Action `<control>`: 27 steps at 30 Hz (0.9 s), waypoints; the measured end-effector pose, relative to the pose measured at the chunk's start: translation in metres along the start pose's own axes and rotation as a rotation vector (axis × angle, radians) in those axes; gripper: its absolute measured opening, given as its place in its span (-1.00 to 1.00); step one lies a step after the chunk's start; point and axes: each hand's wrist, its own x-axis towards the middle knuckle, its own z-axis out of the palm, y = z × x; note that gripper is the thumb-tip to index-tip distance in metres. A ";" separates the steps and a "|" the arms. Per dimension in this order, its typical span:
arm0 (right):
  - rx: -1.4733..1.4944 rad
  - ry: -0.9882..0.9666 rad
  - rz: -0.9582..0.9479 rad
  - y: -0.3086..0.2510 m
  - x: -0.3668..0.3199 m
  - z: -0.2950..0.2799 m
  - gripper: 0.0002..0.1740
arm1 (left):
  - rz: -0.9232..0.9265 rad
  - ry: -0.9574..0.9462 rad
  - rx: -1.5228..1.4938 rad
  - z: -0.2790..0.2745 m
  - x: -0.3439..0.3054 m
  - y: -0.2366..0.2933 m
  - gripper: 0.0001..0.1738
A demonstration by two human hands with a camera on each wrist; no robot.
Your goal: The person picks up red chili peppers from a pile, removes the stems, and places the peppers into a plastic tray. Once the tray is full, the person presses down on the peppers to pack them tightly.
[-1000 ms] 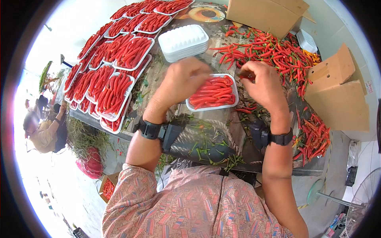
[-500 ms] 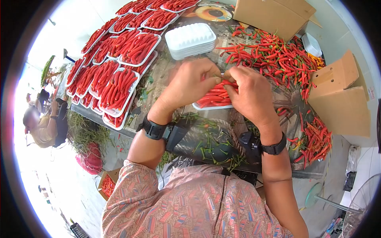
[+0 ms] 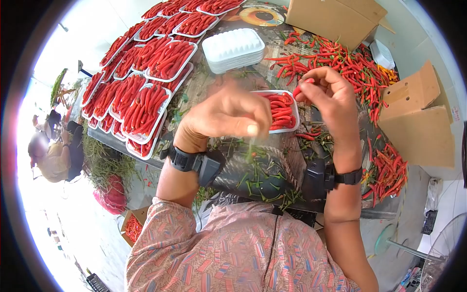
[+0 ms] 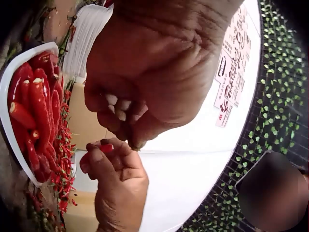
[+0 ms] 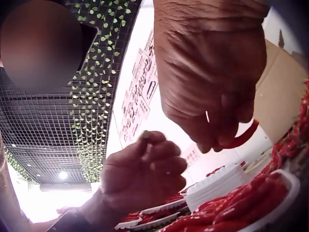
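Note:
Blurred in the head view, my left hand (image 3: 226, 114) is over the left part of a white tray (image 3: 296, 116) of red chilies (image 3: 281, 108). A green stem (image 5: 145, 135) shows at the tips of its curled finger and thumb in the right wrist view; a green blur hangs below the thumb in the head view. My right hand (image 3: 331, 100) pinches one red chili (image 3: 297, 91) beside the tray's right edge. That chili (image 4: 107, 149) also shows between the right thumb and fingers in the left wrist view.
Filled trays (image 3: 168, 58) crowd the table's left side. A stack of white trays (image 3: 233, 51) stands behind the left hand. Loose chilies (image 3: 340, 68) lie at the back right, near cardboard boxes (image 3: 335, 19). Cut stems (image 3: 265, 182) lie at the front edge.
Both hands met over the tray half a second ago; now they are apart, the left moved down and toward the body, the right moved right with a chili. More of the tray shows.

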 end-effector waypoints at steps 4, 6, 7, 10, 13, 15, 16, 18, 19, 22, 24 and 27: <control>0.474 0.002 0.120 0.001 0.001 -0.002 -0.89 | -0.270 0.409 0.100 0.005 0.003 0.000 -0.76; 0.644 -0.041 0.185 0.001 0.000 0.005 -0.88 | -0.280 0.535 0.255 0.004 0.005 -0.006 -0.76; 0.645 -0.041 0.184 0.001 0.000 0.008 -0.88 | -0.287 0.551 0.276 0.005 0.006 -0.009 -0.74; 0.617 -0.042 0.234 0.006 0.000 0.017 -0.87 | -0.231 0.580 0.236 0.008 0.009 -0.014 -0.75; 0.543 -0.023 0.239 0.010 0.001 0.019 -0.84 | -0.273 0.671 0.251 0.008 0.010 -0.016 -0.78; 0.177 -0.042 0.196 0.011 0.001 0.017 -0.80 | -0.341 0.685 0.270 0.006 0.009 -0.011 -0.79; 0.177 -0.042 0.196 0.015 0.002 0.017 -0.80 | -0.408 0.700 0.291 0.005 0.009 -0.010 -0.81; -0.140 -0.051 0.007 0.024 0.003 0.019 -0.77 | -0.399 0.718 0.335 0.006 0.011 -0.014 -0.83; -0.210 -0.047 0.033 0.019 0.002 0.019 -0.80 | -0.389 0.735 0.379 0.006 0.012 -0.016 -0.84; -0.354 0.011 -0.008 0.025 0.004 0.014 -0.83 | -0.445 0.775 0.543 0.007 0.013 -0.018 -0.87; -0.405 0.050 -0.066 0.033 0.008 0.009 -0.83 | -0.412 0.762 0.661 0.002 0.010 -0.026 -0.89; -0.468 0.076 -0.083 0.040 0.010 0.008 -0.83 | -0.331 0.702 0.847 -0.003 0.004 -0.034 -0.90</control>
